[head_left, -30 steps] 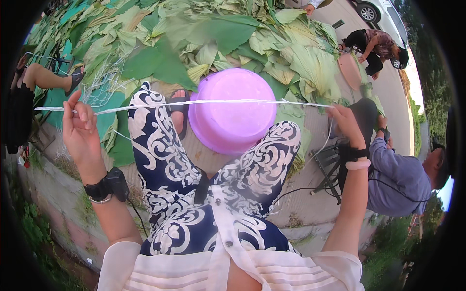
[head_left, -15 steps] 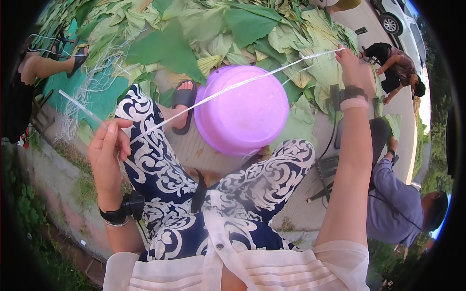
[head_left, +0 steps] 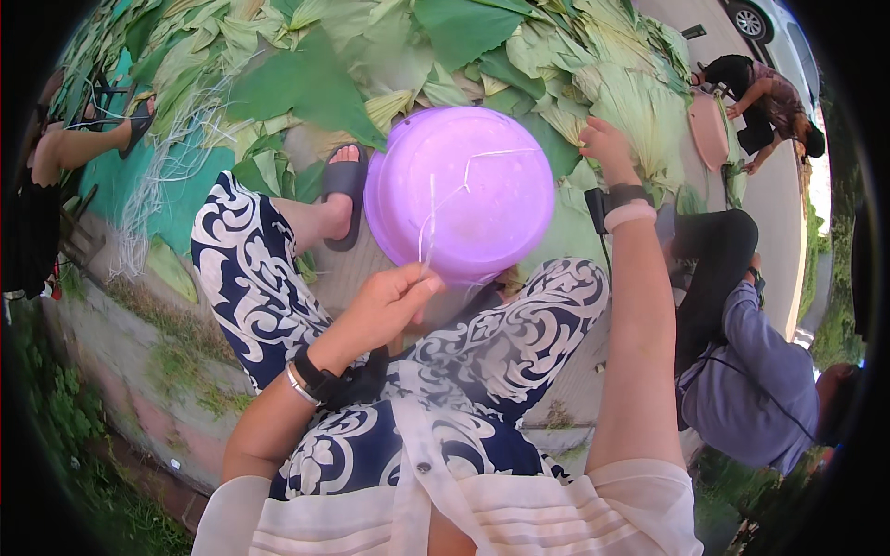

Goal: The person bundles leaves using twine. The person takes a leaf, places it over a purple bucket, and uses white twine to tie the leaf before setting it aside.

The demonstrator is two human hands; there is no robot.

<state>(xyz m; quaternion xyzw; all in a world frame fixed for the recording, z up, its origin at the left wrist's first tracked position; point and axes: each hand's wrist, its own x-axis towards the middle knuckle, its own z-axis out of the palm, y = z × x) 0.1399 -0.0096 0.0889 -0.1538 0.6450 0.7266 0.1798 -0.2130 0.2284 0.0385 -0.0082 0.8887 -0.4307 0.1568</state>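
Observation:
My left hand (head_left: 394,301) is closed in a pinch on a thin white plastic string (head_left: 466,179), low in front of a purple plastic basin (head_left: 491,218). The basin looks turned bottom up and sits between my legs. The string hangs slack and bent across it, one part looping upward from my fingers and another running right. My right hand (head_left: 609,153) is raised beyond the basin's right side with its fingers curled. The string runs toward it but fades out against the green leaves (head_left: 612,88), so I cannot see what those fingers hold.
Large green and pale leaves cover the ground ahead. White strings (head_left: 176,176) lie on a green sheet (head_left: 130,185) at the left. A seated person's leg (head_left: 83,148) shows there. To the right are a person in purple (head_left: 756,380), a bending person (head_left: 769,93) and a pink basin (head_left: 709,130).
My left hand has moved right and inward to the basin's near edge. My right hand has come slightly inward and down. The string, stretched taut before, now hangs slack.

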